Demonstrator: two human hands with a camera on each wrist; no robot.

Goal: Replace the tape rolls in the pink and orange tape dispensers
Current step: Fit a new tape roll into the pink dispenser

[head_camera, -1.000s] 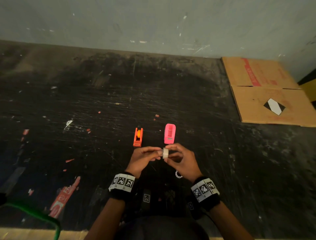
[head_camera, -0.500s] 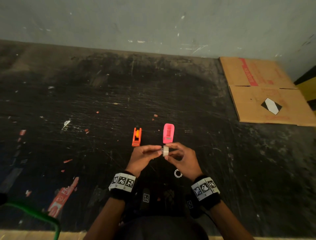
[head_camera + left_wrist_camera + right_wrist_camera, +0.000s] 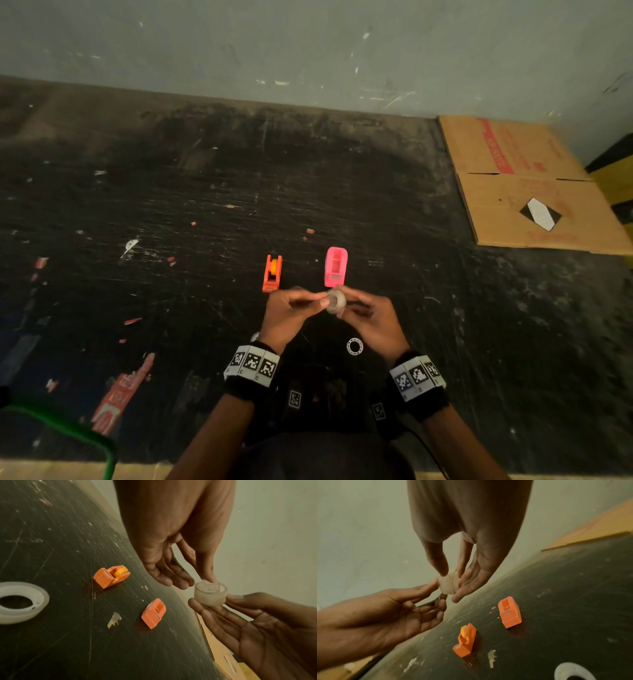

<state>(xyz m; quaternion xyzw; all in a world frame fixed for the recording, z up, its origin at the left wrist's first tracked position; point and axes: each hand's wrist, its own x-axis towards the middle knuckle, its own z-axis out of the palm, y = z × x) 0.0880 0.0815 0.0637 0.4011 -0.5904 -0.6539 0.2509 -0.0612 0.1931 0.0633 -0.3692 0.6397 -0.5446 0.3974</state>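
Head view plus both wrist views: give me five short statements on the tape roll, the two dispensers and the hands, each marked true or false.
1. Both hands hold the small clear tape roll in the air. True: the left hand and the right hand pinch it between fingertips.
2. The pink dispenser already holds a roll. False: its slot looks empty.
3. The orange dispenser has a yellow-orange spool seated in it. True.
4. The pink dispenser lies left of the orange one. False: it stands to the right.
5. A white ring sits on the table near the right wrist. True.
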